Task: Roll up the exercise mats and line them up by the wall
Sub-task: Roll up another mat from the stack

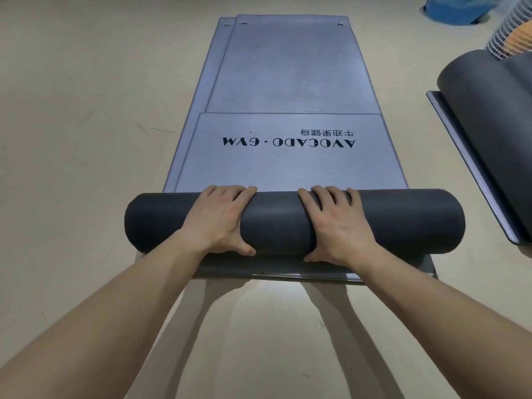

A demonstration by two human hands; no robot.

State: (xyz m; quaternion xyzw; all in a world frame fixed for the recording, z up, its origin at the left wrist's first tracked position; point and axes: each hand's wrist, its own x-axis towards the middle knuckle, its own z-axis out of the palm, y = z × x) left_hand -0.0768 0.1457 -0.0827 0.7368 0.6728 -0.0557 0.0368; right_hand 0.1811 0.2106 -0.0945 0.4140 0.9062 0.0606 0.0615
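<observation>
Beige floor (72, 139): left hand (218, 223), right hand (336, 226), fingers (230, 192) curled round mat roll (276, 223).

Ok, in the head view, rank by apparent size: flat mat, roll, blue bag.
1. flat mat
2. roll
3. blue bag
The bag lies farther off and is cut by the frame edge, so its real size is unsure.

The grey mat (259, 171) bears black print, upside down from here: "AVOCADO · GYM", with smaller Chinese characters beside it, apparently 牛油果健身.
</observation>
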